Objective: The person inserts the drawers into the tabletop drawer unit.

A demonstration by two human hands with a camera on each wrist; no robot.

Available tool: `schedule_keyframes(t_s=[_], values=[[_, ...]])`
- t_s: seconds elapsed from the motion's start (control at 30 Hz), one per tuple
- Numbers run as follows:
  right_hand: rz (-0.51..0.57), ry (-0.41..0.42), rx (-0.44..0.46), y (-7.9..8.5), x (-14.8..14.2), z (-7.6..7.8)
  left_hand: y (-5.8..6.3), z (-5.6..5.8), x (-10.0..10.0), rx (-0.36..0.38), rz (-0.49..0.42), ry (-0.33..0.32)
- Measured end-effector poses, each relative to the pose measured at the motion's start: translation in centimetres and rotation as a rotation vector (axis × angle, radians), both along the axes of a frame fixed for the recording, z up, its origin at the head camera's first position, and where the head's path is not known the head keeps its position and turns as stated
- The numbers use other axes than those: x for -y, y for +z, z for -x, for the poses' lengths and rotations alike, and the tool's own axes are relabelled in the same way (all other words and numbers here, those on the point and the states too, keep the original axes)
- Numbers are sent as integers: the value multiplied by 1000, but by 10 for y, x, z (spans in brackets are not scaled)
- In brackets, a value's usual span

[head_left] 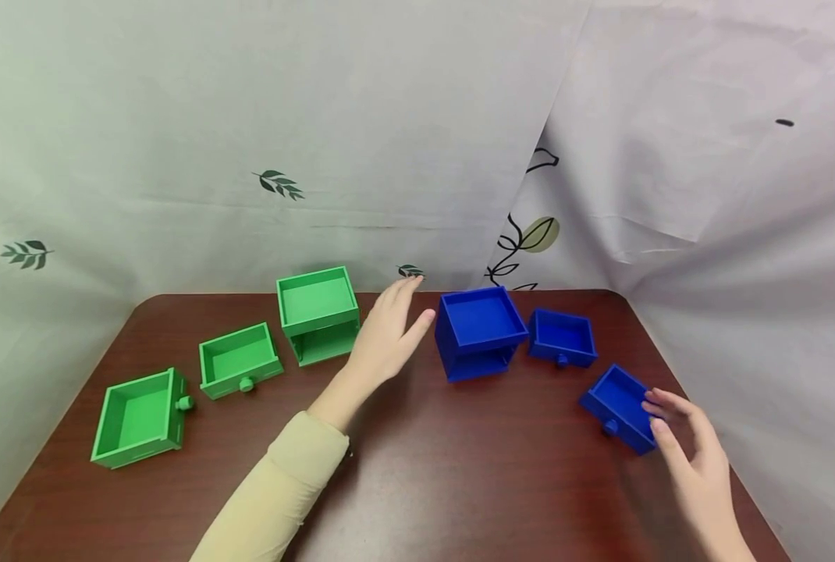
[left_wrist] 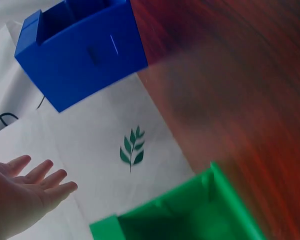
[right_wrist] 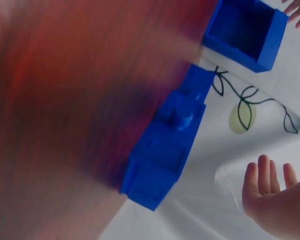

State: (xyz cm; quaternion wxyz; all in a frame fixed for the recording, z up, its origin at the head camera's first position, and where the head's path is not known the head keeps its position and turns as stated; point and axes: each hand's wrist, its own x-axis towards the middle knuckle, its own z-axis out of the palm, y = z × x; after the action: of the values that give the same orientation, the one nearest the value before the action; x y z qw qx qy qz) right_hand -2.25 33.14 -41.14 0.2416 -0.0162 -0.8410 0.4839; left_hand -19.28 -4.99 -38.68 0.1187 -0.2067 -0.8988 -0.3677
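My left hand (head_left: pixel 388 332) is over the back of the table, between a green box-shaped cabinet (head_left: pixel 317 300) and a blue one (head_left: pixel 481 321). Its fingers are extended and hold nothing; the thumb points toward the blue cabinet. In the left wrist view that hand (left_wrist: pixel 27 197) is apart from both cabinets. My right hand (head_left: pixel 698 457) hovers by the right end of a small blue drawer (head_left: pixel 621 398), fingers loosely bent and holding nothing. The right wrist view shows a gap between the hand (right_wrist: pixel 267 197) and the drawer's knobbed front (right_wrist: pixel 157 152).
A second blue drawer (head_left: pixel 562 334) lies just right of the blue cabinet. Two green drawers with round knobs, one nearer the cabinet (head_left: pixel 238 359) and one farther left (head_left: pixel 139 414), lie on the brown table (head_left: pixel 445 484). A pale printed cloth (head_left: pixel 389 117) hangs behind.
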Motion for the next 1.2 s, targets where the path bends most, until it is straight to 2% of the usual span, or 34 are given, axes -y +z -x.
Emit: schedule_keyframes(t_s=[0.23, 0.43, 0.5, 0.6, 0.87, 1.07, 1.13, 1.2], values=[[269, 198, -47, -10, 5, -6, -12, 8, -21, 94, -62, -13], [293, 290, -30, -19, 8, -7, -19, 12, -32, 157, -82, 4], [297, 301, 0, -21, 8, -7, -20, 13, -35, 181, -88, 13], [363, 339, 53, -24, 8, -6, -21, 14, -39, 214, -96, 23], [637, 477, 198, -33, -1, -4, -23, 14, -49, 260, -105, 40], [809, 540, 373, -37, -14, 0, -27, 15, -53, 283, -120, 46], [892, 568, 440, -39, -19, 2, -28, 16, -54, 299, -132, 45], [1022, 625, 504, -42, -23, 4, -29, 16, -53, 324, -152, 43]])
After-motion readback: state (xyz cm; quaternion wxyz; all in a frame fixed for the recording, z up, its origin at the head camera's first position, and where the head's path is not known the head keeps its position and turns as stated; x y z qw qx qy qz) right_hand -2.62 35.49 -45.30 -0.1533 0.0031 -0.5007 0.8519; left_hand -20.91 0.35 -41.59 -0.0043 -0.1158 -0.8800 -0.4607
